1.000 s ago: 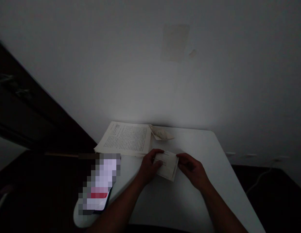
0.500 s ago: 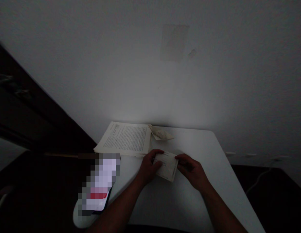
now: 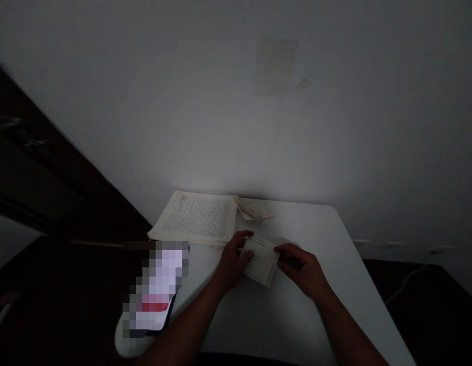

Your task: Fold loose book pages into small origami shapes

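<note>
A folded piece of printed paper [image 3: 262,262] is held above the white table, tilted a little. My left hand [image 3: 234,259] grips its left edge, the thumb on the face and the fingers at the upper left corner. My right hand [image 3: 301,267] pinches the paper's upper right corner between thumb and fingers. Beyond my hands, another folded paper piece [image 3: 254,211] rests beside the open pages of printed text [image 3: 199,217].
The white table [image 3: 312,223] stands against a pale wall [image 3: 220,127] with a faint patch. At the table's left edge lies a phone [image 3: 159,290] with a lit, blurred screen. A pale cable [image 3: 405,281] hangs at the right.
The fingers of my left hand have shifted slightly up and left at the paper's top corner, and the paper has turned slightly. My right hand has hardly moved.
</note>
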The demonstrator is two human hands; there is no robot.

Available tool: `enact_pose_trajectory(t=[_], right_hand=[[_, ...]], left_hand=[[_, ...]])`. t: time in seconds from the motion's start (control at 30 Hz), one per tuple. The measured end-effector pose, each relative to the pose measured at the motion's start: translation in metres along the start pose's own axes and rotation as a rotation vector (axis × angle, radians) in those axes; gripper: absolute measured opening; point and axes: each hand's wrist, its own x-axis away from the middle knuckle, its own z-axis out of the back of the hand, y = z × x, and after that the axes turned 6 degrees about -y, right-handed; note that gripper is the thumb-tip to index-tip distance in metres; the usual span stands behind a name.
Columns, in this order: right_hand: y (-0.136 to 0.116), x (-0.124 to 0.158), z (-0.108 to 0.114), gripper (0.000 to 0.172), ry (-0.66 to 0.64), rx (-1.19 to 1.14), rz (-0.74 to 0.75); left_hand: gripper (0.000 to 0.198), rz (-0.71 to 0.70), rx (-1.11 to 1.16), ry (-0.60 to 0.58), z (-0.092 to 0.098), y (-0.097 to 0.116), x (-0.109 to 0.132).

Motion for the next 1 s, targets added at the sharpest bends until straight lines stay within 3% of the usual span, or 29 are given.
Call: enact_pose_trajectory(t=[0.23, 0.37, 0.6, 0.7, 0.9, 1.0], right_hand=[[0.003, 0.001, 0.000, 0.022, 0.001, -0.034, -0.007], [0.004, 0.000, 0.000, 0.021, 0.004, -0.046, -0.018], [0.003, -0.001, 0.004, 0.020, 0.071, -0.047, -0.034], [0.005, -0.001, 0.005, 0.018, 0.112, -0.013, -0.060], [0.010, -0.002, 0.006, 0.019, 0.172, -0.030, -0.097], [0.009, -0.002, 0.006, 0.020, 0.182, -0.047, -0.106]], left_hand=[[0.045, -0.003, -0.020, 0.008, 0.000, 0.001, 0.000], [0.049, -0.027, -0.143, 0.059, -0.001, 0.003, 0.001], [0.036, -0.064, -0.424, 0.127, 0.004, 0.007, 0.002], [0.036, -0.156, -0.551, 0.077, 0.009, 0.013, 0.005], [0.056, -0.265, -0.682, -0.084, 0.013, 0.024, 0.014], [0.050, -0.312, -0.725, -0.096, 0.013, 0.020, 0.014]])
